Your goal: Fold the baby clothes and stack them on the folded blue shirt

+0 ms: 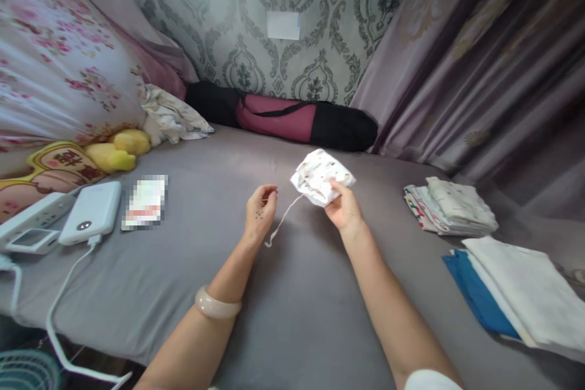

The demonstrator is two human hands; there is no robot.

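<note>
My right hand [342,207] grips a small folded white garment with a scattered print [322,173], its thumb on top. The bundle is held above the grey bed sheet. From its near left corner a thin white drawstring [286,216] hangs down, its free end curling below. To the left of the bundle is my left hand [260,213], its thumb and fingers drawn together in a pinch. A pale sliver shows between those fingers, too small to name. A pale bangle [217,303] circles the left forearm.
Folded clothes [457,207] and a white and blue stack [525,286] lie on the right. A power bank [94,213], power strip [41,216] and blurred card [145,201] lie left. A long black and maroon bag [278,119] rests along the wall, near a crumpled cloth [171,116].
</note>
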